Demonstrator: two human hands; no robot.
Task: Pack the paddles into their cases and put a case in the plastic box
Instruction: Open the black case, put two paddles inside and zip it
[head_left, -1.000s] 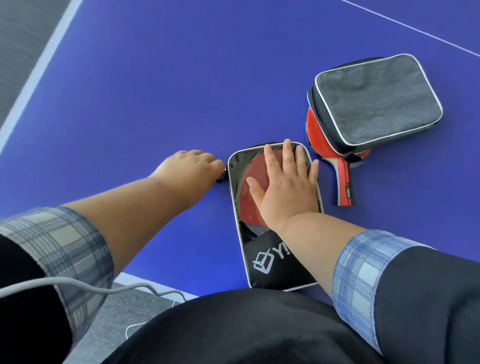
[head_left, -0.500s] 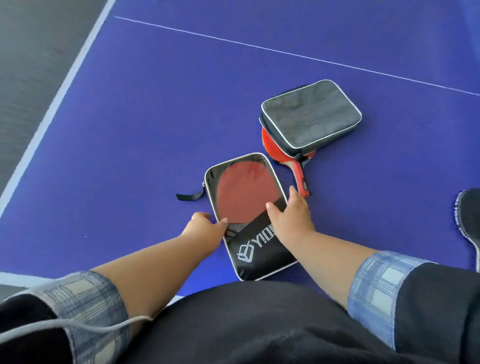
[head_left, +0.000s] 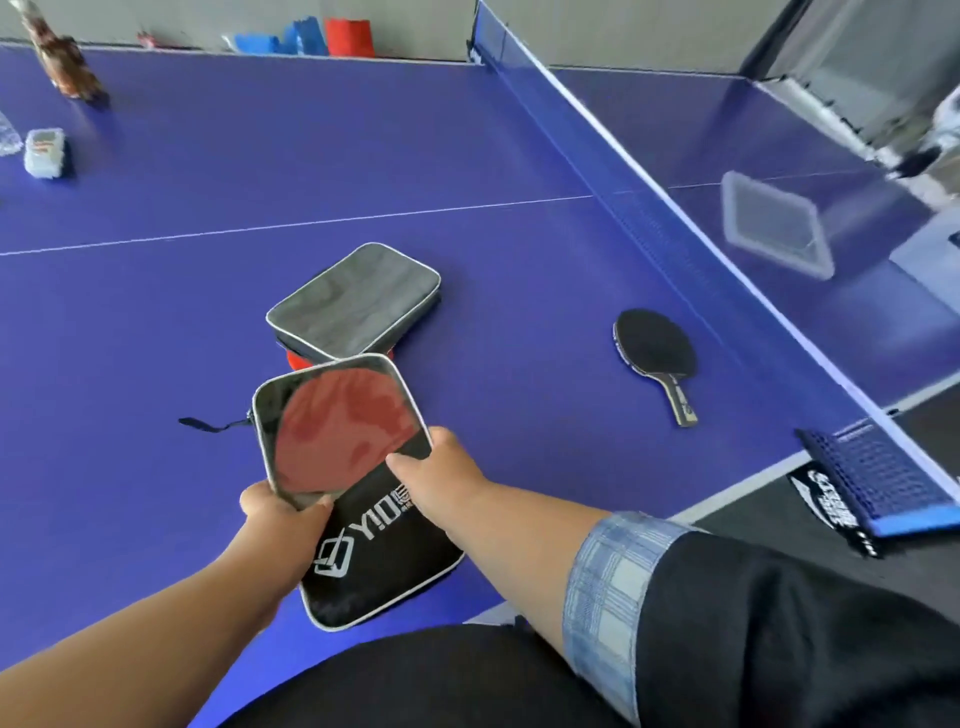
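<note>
My left hand (head_left: 283, 512) and right hand (head_left: 434, 470) grip black case (head_left: 384, 551) by its side edges; red paddle (head_left: 343, 426) visible inside through clear window. Grey case (head_left: 353, 301) just beyond, on table (head_left: 156, 322). Black paddle (head_left: 655, 353) lies loose, right. Plastic box (head_left: 774, 228) past net (head_left: 675, 234).

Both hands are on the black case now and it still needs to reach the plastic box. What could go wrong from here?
1. The plastic box lies beyond the net; the black case may snag when carried across.
2. The case's far end overlaps the gray case; lifting may drag it and the red paddle underneath.
3. The left hand and right hand pinch only edges, so it could slip.
</note>
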